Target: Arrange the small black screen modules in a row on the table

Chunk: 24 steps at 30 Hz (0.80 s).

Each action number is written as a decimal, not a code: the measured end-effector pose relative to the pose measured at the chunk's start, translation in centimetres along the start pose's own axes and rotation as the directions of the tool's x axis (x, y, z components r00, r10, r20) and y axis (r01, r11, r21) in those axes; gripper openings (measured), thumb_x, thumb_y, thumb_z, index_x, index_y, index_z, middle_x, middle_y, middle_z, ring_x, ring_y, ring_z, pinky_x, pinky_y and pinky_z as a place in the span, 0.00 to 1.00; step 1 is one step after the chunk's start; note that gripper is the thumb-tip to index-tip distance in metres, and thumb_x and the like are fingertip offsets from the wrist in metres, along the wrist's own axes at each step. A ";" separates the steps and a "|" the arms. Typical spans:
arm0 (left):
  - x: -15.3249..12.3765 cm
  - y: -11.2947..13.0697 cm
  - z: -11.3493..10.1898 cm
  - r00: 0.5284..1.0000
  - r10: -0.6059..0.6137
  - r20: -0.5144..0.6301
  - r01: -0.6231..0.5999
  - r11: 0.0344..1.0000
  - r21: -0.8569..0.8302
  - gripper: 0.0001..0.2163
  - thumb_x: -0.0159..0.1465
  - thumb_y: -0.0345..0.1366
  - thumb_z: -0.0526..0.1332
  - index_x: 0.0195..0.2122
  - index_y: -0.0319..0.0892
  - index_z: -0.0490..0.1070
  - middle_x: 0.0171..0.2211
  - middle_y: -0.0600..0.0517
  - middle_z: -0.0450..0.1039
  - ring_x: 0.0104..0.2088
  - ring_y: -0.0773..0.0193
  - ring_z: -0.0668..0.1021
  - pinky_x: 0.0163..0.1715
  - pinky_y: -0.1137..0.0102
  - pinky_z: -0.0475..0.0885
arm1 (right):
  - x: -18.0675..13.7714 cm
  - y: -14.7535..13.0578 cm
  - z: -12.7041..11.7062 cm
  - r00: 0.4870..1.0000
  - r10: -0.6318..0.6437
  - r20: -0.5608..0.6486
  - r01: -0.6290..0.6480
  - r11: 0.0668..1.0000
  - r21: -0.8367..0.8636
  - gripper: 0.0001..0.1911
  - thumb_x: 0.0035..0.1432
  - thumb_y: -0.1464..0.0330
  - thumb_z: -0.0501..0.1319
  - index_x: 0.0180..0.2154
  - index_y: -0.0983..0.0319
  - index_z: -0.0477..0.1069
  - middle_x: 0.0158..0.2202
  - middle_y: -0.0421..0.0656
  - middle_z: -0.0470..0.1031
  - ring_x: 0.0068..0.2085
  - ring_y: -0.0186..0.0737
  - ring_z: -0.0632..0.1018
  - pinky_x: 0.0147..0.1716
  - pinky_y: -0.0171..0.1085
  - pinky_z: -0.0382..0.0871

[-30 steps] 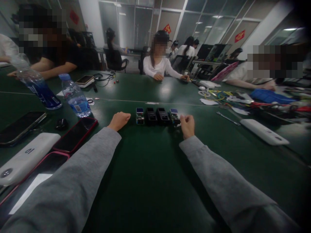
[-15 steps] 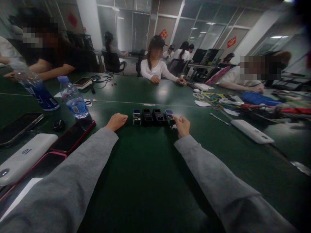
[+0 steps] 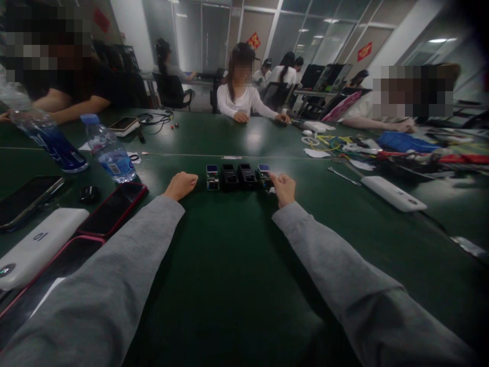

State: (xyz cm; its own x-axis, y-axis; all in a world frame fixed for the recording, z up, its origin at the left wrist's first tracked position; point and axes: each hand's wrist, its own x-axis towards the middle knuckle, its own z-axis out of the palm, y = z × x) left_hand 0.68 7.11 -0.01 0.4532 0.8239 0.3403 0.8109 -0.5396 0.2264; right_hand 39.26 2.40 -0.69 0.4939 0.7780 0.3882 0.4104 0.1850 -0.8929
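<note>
Four small devices stand side by side on the green table (image 3: 229,265). At the row's left end is a bare circuit board (image 3: 212,177) with a small screen. Two black-cased devices, the left one (image 3: 229,176) and the right one (image 3: 247,176), fill the middle. A second circuit board with a screen (image 3: 263,173) forms the right end. My left hand (image 3: 181,185) is a closed fist just left of the row, apart from it, with nothing visible in it. My right hand (image 3: 284,189) is closed, thumb and finger at the right board's edge; its grip is partly hidden.
Phones, including a red-edged one (image 3: 114,206), a white power bank (image 3: 48,244) and water bottles (image 3: 110,153) lie or stand left. On the right are a wrench (image 3: 344,176), another white power bank (image 3: 393,192) and tangled cables (image 3: 344,145). Several people sit around.
The view has shifted slightly, so the table things sit a little higher and further left. My hands keep about the same places beside the row.
</note>
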 end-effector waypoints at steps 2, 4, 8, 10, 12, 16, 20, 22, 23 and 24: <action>0.1 -0.1 0.1 1.000 0.006 -0.014 -0.006 1.000 0.005 0.12 0.59 0.28 0.55 0.20 0.45 0.62 0.19 0.55 0.60 0.22 0.64 0.63 0.27 0.67 0.55 | 0.0 0.0 0.0 1.000 -0.005 -0.010 0.005 1.000 -0.014 0.35 0.54 0.44 0.68 0.22 0.54 0.47 0.19 0.32 0.48 0.25 0.34 0.53 0.25 0.37 0.51; 0.1 -0.1 0.1 1.000 0.000 -0.024 0.000 1.000 0.002 0.12 0.59 0.28 0.55 0.19 0.45 0.61 0.19 0.55 0.59 0.22 0.65 0.61 0.27 0.66 0.55 | 0.0 -0.1 0.0 1.000 -0.007 -0.014 0.007 1.000 -0.018 0.34 0.55 0.46 0.69 0.21 0.55 0.47 0.19 0.33 0.49 0.25 0.34 0.54 0.24 0.36 0.51; 0.0 -0.1 0.0 0.999 0.027 0.030 -0.025 0.998 -0.055 0.12 0.60 0.28 0.55 0.20 0.45 0.58 0.19 0.56 0.58 0.22 0.66 0.61 0.26 0.67 0.54 | -0.1 -0.5 -0.1 1.000 -0.012 -0.007 0.011 0.999 -0.040 0.34 0.57 0.47 0.68 0.21 0.55 0.47 0.19 0.32 0.48 0.24 0.34 0.54 0.24 0.36 0.52; 0.0 -0.1 -0.1 0.999 0.017 0.029 -0.015 0.998 -0.064 0.11 0.60 0.28 0.55 0.21 0.45 0.58 0.19 0.56 0.58 0.22 0.66 0.62 0.26 0.68 0.54 | -0.2 -0.7 -0.2 1.000 -0.019 -0.012 0.018 0.998 -0.052 0.35 0.57 0.47 0.69 0.20 0.55 0.47 0.19 0.32 0.48 0.24 0.34 0.54 0.24 0.36 0.53; -0.1 -0.1 -0.1 1.000 0.017 0.024 -0.015 0.998 -0.066 0.11 0.59 0.28 0.55 0.21 0.44 0.58 0.19 0.56 0.59 0.22 0.66 0.63 0.27 0.68 0.55 | -0.2 -0.7 -0.2 1.000 -0.023 -0.016 0.022 0.998 -0.056 0.35 0.58 0.46 0.69 0.20 0.55 0.47 0.19 0.32 0.48 0.24 0.34 0.54 0.24 0.36 0.53; 0.0 0.0 0.0 1.000 -0.016 0.012 0.017 1.000 -0.019 0.12 0.60 0.27 0.55 0.20 0.44 0.59 0.19 0.56 0.57 0.22 0.66 0.61 0.27 0.68 0.54 | -0.2 -0.4 -0.3 1.000 -0.023 0.000 0.023 0.999 -0.040 0.35 0.58 0.45 0.69 0.20 0.55 0.48 0.19 0.32 0.49 0.25 0.34 0.54 0.25 0.36 0.51; 0.0 0.0 0.1 1.000 -0.011 0.017 0.011 1.000 -0.024 0.12 0.60 0.27 0.55 0.21 0.44 0.62 0.20 0.56 0.60 0.22 0.65 0.62 0.27 0.68 0.55 | -0.2 -0.2 -0.2 1.000 -0.027 -0.005 0.027 0.999 -0.019 0.35 0.58 0.47 0.69 0.20 0.56 0.48 0.20 0.31 0.49 0.25 0.34 0.55 0.26 0.36 0.50; -0.1 0.0 0.1 1.000 -0.011 0.019 0.011 0.999 -0.034 0.12 0.61 0.27 0.55 0.21 0.44 0.62 0.20 0.56 0.61 0.22 0.65 0.63 0.27 0.68 0.55 | -0.2 -0.4 -0.2 1.000 -0.017 -0.008 0.016 0.999 -0.033 0.34 0.58 0.48 0.69 0.20 0.55 0.48 0.20 0.31 0.49 0.25 0.34 0.55 0.26 0.35 0.51; -0.1 -0.1 0.1 1.000 -0.012 0.019 0.013 0.999 -0.037 0.12 0.61 0.27 0.55 0.21 0.44 0.62 0.20 0.56 0.61 0.22 0.65 0.63 0.27 0.68 0.55 | -0.3 -0.5 -0.2 1.000 -0.009 -0.005 0.009 0.999 -0.042 0.34 0.59 0.49 0.69 0.20 0.55 0.48 0.20 0.31 0.49 0.25 0.34 0.55 0.26 0.35 0.51; -0.1 -0.1 0.1 1.000 -0.011 0.018 0.011 0.999 -0.039 0.12 0.61 0.26 0.56 0.21 0.44 0.62 0.20 0.56 0.61 0.22 0.65 0.63 0.27 0.68 0.55 | -0.3 -0.6 -0.2 1.000 -0.002 -0.003 0.001 0.999 -0.052 0.34 0.59 0.49 0.69 0.21 0.55 0.48 0.19 0.31 0.49 0.25 0.34 0.55 0.26 0.35 0.51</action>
State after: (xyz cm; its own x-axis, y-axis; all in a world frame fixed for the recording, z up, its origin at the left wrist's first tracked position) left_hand 0.61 7.11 -0.17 0.4513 0.8327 0.3209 0.8009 -0.5366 0.2658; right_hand 39.03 1.91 -0.23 0.4958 0.7757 0.3905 0.4501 0.1550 -0.8794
